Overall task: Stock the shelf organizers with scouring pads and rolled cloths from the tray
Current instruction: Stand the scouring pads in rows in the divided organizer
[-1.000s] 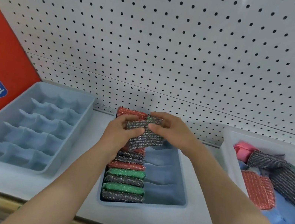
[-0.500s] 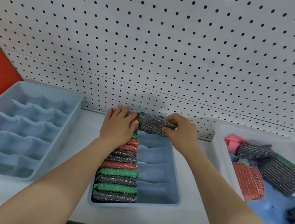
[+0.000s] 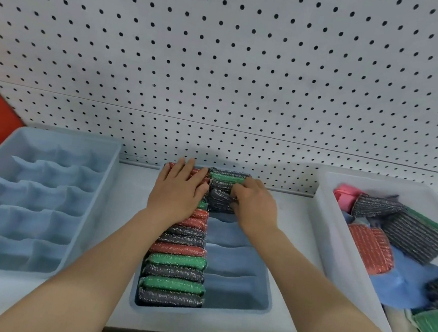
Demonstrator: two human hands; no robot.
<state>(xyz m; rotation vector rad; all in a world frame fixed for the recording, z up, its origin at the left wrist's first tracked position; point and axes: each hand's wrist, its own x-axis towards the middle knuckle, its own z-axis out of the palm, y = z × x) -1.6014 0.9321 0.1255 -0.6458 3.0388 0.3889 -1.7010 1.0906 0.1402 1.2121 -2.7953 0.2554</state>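
Both hands are at the far end of the middle organizer [image 3: 262, 297]; the left hand [image 3: 177, 190] lies flat, fingers straight, on the far pads of the filled left column [image 3: 176, 268], pressing them down; the right hand [image 3: 252, 207] has its fingers curled round a dark grey scouring pad [image 3: 219, 199]. One second ago both hands held this pad in the air above the organizer; half a second ago the right hand alone carried it over the far end; now the pad sits low in a far slot of the right column, just near of a green pad [image 3: 226, 178]. Judgement: insertion is nearly complete and only release remains. The near slots of the right column show bare plastic; the left organizer [image 3: 29, 203] holds nothing visible; the tray [image 3: 327, 221] at the right contains more pads and blue cloth [image 3: 406, 287]; stocking appears well short of finished.
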